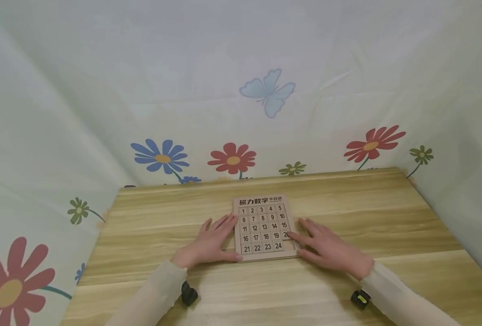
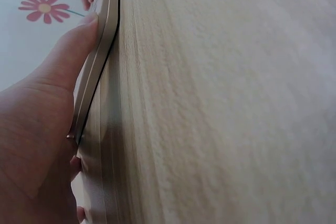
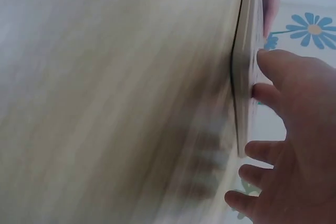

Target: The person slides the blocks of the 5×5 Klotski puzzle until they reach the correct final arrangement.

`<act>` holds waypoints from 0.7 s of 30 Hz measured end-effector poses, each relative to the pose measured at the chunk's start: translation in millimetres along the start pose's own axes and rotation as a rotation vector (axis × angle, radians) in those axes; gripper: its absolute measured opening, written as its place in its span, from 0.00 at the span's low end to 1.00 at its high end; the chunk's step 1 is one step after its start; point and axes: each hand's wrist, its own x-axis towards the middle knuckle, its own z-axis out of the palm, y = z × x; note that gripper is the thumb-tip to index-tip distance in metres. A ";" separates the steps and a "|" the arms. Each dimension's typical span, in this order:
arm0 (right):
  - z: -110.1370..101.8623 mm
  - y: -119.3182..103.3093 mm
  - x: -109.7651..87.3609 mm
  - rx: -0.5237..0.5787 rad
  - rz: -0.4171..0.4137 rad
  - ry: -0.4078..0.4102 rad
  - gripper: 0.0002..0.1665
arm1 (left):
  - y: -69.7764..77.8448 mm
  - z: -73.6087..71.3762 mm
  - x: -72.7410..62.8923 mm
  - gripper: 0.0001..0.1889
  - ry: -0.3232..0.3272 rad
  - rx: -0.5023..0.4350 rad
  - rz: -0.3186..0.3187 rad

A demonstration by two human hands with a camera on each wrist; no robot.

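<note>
A wooden number-slide puzzle (image 1: 264, 258) lies flat on the table, its numbered tiles in rows under a line of black Chinese characters. One space at its lower right corner has no tile. My left hand (image 1: 209, 244) rests against the left side with fingers extended; its thumb (image 2: 79, 40) presses at the near left corner. From the right, my right hand (image 1: 330, 246) reaches over with spread fingers. Its index fingertip touches the tile marked 20 (image 1: 285, 235) and partly covers it. The right thumb (image 3: 273, 64) is close by the near right corner.
The wood-grain table (image 1: 163, 203) extends around the puzzle on all sides. Behind it hangs a pale cloth (image 1: 184, 68) printed with flowers and a blue butterfly. Dark wrist devices (image 1: 189, 293) sit below both sleeves.
</note>
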 end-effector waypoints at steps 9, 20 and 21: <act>2.7 -12.1 -3.7 -0.050 -0.158 0.035 0.30 | 0.4 0.0 1.3 0.64 0.002 0.002 -0.008; 9.5 -13.2 -8.7 -0.017 -0.138 0.032 0.33 | 0.6 2.6 1.6 0.64 -0.009 -0.001 0.001; 9.3 -12.8 -9.6 -0.008 -0.136 0.036 0.33 | 0.5 3.1 1.7 0.64 -0.010 0.006 0.000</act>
